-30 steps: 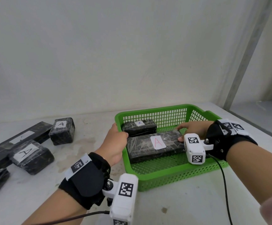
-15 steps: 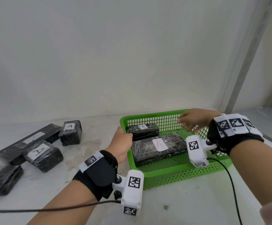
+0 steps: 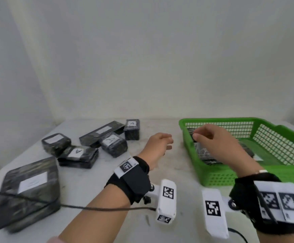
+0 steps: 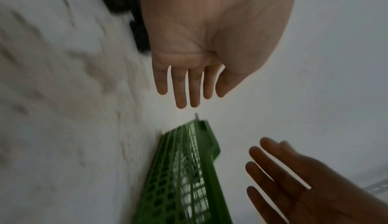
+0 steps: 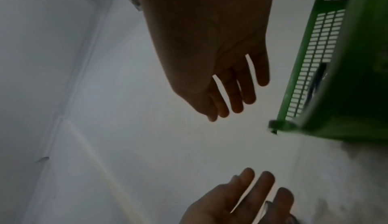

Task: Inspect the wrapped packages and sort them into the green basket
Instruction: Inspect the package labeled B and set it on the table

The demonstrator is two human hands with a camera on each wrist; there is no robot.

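Observation:
The green basket [image 3: 218, 178] stands on the table at the right, and a black wrapped package [image 3: 203, 153] lies inside it, mostly hidden behind my right hand. My right hand [image 3: 207, 137] hovers over the basket's left end, fingers relaxed and empty. Between the basket and the pile, my left hand [image 3: 162, 143] is above the table, open and holding nothing. In the left wrist view the left hand's fingers [image 4: 181, 94] are straight, with the basket [image 4: 189, 169] below them. Seen from the right wrist, the right hand's fingers [image 5: 235, 98] are spread beside the basket [image 5: 335, 61].
Several black wrapped packages lie left of the hands: a large flat one [image 3: 27, 192] at the front left with a cable [image 3: 37, 200] across it, labelled ones [image 3: 77, 155] [image 3: 113, 143] [image 3: 132, 128], and a long one [image 3: 100, 132]. A white wall rises behind.
My left hand has let go of the basket's rim and opened. My right hand has lifted off the package in the basket. The head view has swung left toward the pile.

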